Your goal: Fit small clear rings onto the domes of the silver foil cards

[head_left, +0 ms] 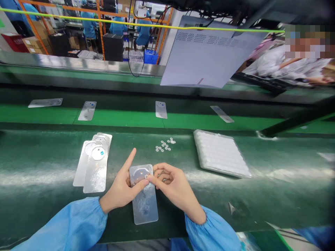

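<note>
Our left hand (120,190) grips the silvery packet (145,207); our right hand (176,183) apparently places a pinched ring (146,176). Alignment needs care.

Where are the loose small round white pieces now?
In the head view, the small round white pieces lie on the dark green worktop, just beyond the right hand and left of the white rectangular tray.

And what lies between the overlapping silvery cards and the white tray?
In the head view: scattered small white rings, and, nearer the wearer, the left hand and right hand at another silvery card.
</note>
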The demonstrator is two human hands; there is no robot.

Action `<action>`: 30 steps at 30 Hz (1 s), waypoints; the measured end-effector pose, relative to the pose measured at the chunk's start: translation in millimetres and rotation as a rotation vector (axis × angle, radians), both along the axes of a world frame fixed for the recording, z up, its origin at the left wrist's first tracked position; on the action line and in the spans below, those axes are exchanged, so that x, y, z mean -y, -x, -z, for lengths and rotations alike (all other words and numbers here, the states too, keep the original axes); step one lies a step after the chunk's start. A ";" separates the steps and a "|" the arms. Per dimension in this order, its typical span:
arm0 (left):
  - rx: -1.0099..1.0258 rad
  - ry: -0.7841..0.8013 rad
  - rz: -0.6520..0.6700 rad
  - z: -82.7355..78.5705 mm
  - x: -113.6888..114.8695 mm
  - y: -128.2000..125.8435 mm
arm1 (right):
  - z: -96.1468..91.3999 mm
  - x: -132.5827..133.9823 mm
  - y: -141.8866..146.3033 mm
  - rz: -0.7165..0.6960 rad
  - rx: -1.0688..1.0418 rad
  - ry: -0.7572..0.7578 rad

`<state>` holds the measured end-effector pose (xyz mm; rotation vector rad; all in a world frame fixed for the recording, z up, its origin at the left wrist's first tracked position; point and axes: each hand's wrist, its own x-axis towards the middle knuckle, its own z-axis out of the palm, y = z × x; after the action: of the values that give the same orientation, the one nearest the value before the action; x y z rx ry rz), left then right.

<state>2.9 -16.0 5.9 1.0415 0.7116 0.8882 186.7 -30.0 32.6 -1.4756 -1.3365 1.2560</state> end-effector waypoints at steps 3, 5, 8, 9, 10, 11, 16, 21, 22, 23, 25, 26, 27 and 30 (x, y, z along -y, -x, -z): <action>-0.002 -0.003 -0.011 2.2 -0.6 -1.1 | 5.9 6.9 4.3 0.103 0.152 -0.187; -0.004 0.011 -0.021 4.1 -1.5 -1.9 | 11.5 11.1 6.9 0.126 0.264 -0.338; -0.008 0.027 -0.052 5.8 -3.2 -3.1 | 21.0 16.1 8.6 0.076 0.414 -0.523; -0.006 0.030 -0.062 6.1 -3.6 -3.5 | 24.3 17.5 8.5 0.062 0.462 -0.568; -0.004 0.033 -0.070 6.2 -4.0 -3.9 | 27.4 18.6 8.2 0.056 0.511 -0.610; -0.003 0.036 -0.076 6.2 -4.2 -4.2 | 30.2 19.6 7.8 0.054 0.559 -0.650; 0.001 0.046 -0.070 5.5 -4.9 -5.2 | 34.0 19.9 6.7 0.046 0.710 -0.768; 0.041 0.052 -0.035 2.9 -5.2 -5.2 | 27.1 16.3 8.9 0.009 0.727 -0.729; 0.045 0.055 -0.033 2.5 -5.2 -5.2 | 26.3 15.9 9.2 -0.003 0.721 -0.710; 0.046 0.059 -0.030 2.3 -5.1 -5.1 | 25.6 15.7 9.3 -0.017 0.709 -0.687; 0.043 0.066 -0.023 2.1 -4.9 -4.9 | 24.2 15.5 8.5 -0.034 0.656 -0.637; 0.041 0.068 -0.020 2.1 -4.7 -4.8 | 23.2 15.5 7.5 -0.033 0.610 -0.614; 0.038 0.068 -0.016 2.0 -4.6 -4.6 | 21.8 15.5 6.0 -0.032 0.552 -0.583; 0.036 0.064 -0.003 1.9 -4.2 -4.1 | 15.4 15.1 -0.1 -0.031 0.356 -0.417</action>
<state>7.0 -11.8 4.0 0.9659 0.7075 0.8795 186.8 -45.0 17.2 -1.4157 -1.7354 0.6878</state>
